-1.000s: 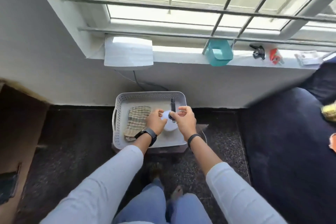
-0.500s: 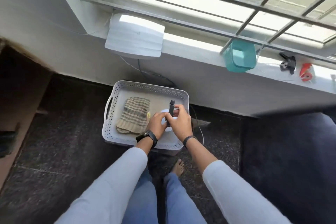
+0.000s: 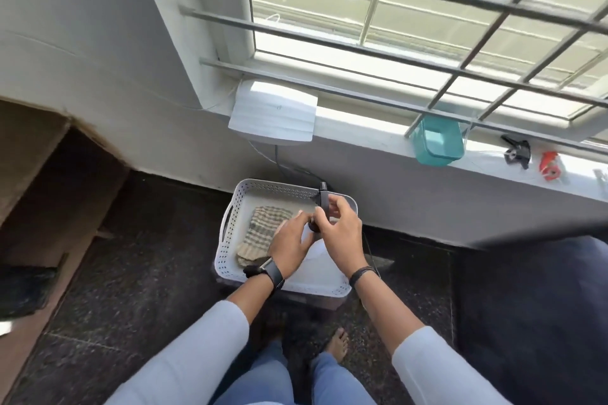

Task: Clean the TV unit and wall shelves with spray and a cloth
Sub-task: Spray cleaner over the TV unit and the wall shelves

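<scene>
1. Both arms wear long, pale grey-white sleeves pushed up short of the wrists, leaving the forearms bare.
2. The left hand (image 3: 289,248) has a black smartwatch on a dark strap at the wrist.
3. The right hand (image 3: 342,233) has a thin black band around the wrist.
4. The legs are in light blue jeans.
5. The feet are bare.
</scene>
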Tool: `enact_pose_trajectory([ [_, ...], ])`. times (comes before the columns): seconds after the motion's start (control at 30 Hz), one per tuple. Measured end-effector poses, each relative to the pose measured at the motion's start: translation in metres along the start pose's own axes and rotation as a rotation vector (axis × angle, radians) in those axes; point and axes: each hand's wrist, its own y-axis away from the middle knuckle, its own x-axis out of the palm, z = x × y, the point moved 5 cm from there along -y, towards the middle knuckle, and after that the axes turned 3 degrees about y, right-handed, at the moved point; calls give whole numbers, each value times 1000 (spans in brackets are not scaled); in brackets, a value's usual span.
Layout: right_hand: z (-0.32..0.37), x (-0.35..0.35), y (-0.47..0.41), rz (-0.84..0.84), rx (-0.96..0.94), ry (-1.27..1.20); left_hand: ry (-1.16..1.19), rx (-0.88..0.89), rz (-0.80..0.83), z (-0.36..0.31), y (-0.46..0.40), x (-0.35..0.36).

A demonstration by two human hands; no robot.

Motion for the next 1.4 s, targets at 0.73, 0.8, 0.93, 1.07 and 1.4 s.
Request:
enact_pose_trajectory([
  [0.73, 118, 106, 185, 545, -722, 10, -60, -29, -596, -6, 252, -154],
  [0.8, 113, 118, 216, 587, -715, -10, -63, -70, -639, -2, 292, -152],
  [0.93, 112, 150, 285, 750, -676, -151, -90, -244, -730, 11, 364, -146],
  [1.07, 115, 185, 354, 1008, -589, -255, 20, -361, -857, 39, 446, -139],
  [1.4, 117, 271, 527, 1265, -87, -422, 203, -592, -1123, 109, 649, -127],
])
